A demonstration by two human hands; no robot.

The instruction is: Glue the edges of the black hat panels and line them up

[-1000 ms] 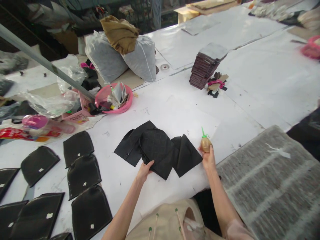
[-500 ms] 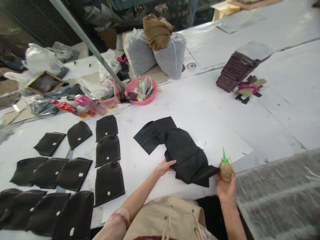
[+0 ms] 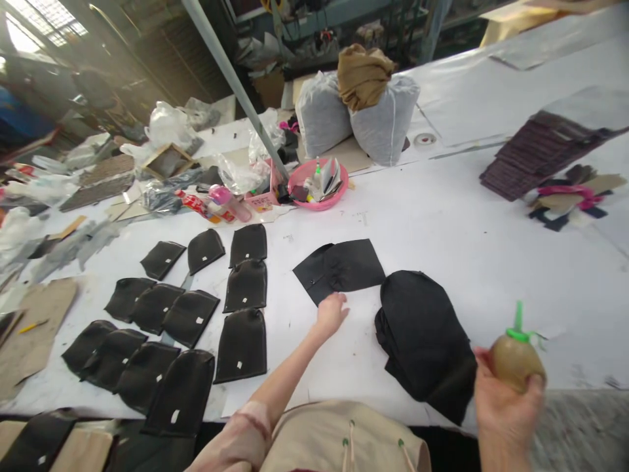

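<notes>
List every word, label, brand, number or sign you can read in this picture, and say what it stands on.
No text can be read.
Small white tags on the black curved fabric pieces: too small to tell if printed.
Red-and-yellow printed packet: print blurred.
Pink box beside the pink plastic bowl: marks unreadable.
Faint pen marks on the white paper-covered table: illegible.
Brown squeeze bottle with green nozzle in the right hand: no label visible.

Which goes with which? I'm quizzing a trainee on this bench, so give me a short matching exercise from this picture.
1. squeeze bottle
2. pink basin
3. brown cloth
4. left hand

a. on top of two grey bags
b. held in the right hand
c. at the edge of a flat black piece
d. beside the slanted pole, holding odds and ends

Pairs: 1-b, 2-d, 3-a, 4-c
</notes>
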